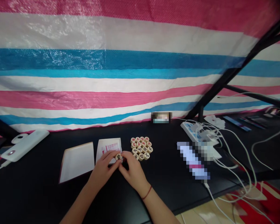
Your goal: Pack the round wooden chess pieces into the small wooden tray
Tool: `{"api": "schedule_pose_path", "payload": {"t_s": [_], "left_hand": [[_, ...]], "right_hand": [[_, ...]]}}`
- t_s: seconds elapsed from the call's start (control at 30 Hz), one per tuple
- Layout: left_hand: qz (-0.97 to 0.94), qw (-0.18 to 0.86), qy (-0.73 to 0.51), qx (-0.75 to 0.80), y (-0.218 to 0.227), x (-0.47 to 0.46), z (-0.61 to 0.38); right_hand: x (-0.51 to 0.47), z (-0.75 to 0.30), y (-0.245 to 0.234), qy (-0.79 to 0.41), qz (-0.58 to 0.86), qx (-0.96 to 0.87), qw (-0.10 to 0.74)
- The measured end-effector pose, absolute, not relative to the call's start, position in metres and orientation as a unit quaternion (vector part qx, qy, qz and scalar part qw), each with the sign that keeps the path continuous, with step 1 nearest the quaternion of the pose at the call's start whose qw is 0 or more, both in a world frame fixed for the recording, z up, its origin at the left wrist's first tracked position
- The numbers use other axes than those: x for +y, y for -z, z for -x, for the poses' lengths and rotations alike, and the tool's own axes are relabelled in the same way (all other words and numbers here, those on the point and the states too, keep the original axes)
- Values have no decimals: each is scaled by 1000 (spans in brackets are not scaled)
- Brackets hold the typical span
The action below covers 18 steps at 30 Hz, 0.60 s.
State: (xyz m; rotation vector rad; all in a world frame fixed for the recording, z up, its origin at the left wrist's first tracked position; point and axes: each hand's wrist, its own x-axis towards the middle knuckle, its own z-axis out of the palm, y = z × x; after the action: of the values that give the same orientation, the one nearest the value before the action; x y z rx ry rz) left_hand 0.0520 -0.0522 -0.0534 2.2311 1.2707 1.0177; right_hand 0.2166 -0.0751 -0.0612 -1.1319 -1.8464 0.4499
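Note:
My left hand (102, 168) and my right hand (134, 172) meet at the middle of the black table (37, 193). Between their fingertips is a round wooden Chinese chess piece (118, 157), with a dark character on its top. A tight cluster of similar pieces (141, 148) lies just beyond my right hand, some marked in red and others in dark ink. Under my left fingers is a white card with pink printing (109, 147). A plain white card (76, 162) lies to the left of my left hand.
A white power strip (191, 132) with several plugged-in white cables sits to the right, near a blurred long object (193, 161). A white slab-shaped device (25, 145) lies at the left. A striped tarp (107, 62) hangs behind the table, crossed by a black frame bar (223, 77).

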Motion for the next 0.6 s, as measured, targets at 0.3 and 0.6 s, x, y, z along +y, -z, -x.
{"api": "schedule_pose_path", "payload": {"t_s": [0.3, 0.6], "left_hand": [[-759, 256, -381, 463, 20, -50, -70], [-743, 222, -404, 485, 43, -49, -64]], "right_hand": [[-91, -241, 45, -51, 490, -684, 537], [-100, -326, 93, -44, 718, -505, 477]]}}
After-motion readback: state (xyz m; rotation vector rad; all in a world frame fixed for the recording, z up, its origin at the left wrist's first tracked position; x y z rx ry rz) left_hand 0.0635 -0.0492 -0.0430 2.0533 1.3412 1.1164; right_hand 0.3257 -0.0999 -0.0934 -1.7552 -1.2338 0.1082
